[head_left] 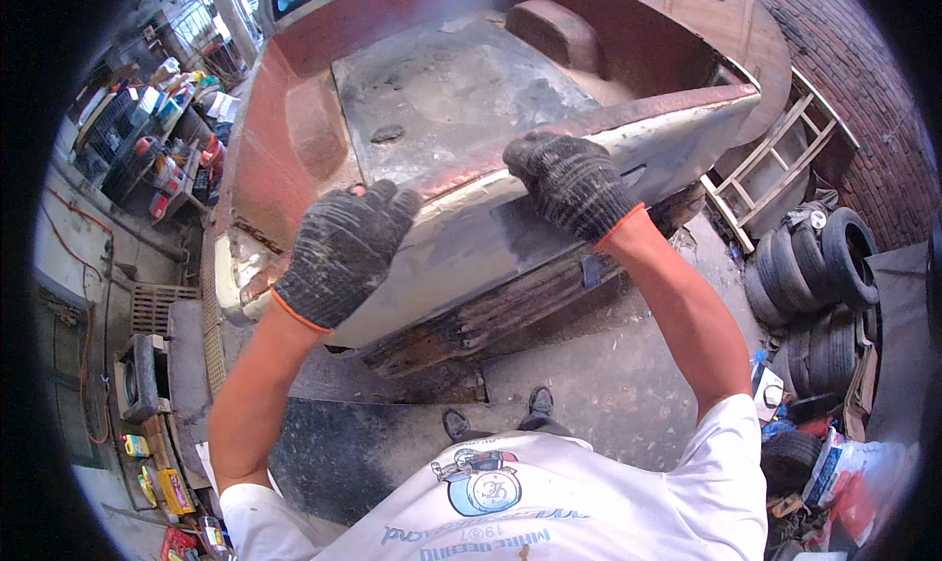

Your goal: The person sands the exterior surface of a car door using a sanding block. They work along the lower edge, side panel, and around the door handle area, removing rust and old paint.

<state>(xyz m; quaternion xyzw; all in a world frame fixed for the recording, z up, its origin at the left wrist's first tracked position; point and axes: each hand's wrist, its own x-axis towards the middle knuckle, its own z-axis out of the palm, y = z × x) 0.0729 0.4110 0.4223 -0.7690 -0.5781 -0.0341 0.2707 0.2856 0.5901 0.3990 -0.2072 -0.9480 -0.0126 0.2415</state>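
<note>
In front of me is the back of a pickup truck, its tailgate (461, 252) patched in cream and grey with a worn reddish top edge. My left hand (345, 252), in a dark knit glove with an orange cuff, is closed over that top edge toward the left end. Farther right, my right hand (569, 180) wears a matching glove and is also closed on the edge. Its fingertips are hidden behind the knuckles. Beyond the tailgate lies the truck bed (442, 90), with a grey, scuffed floor panel and reddish side walls.
A worn bumper beam (491, 316) runs low under the tailgate. Stacked tires (810, 267) and a wooden ladder-like frame (780, 174) stand at the right by a brick wall. Cluttered shelves (157, 149) line the left. My shoes (496, 419) are on the floor behind the truck.
</note>
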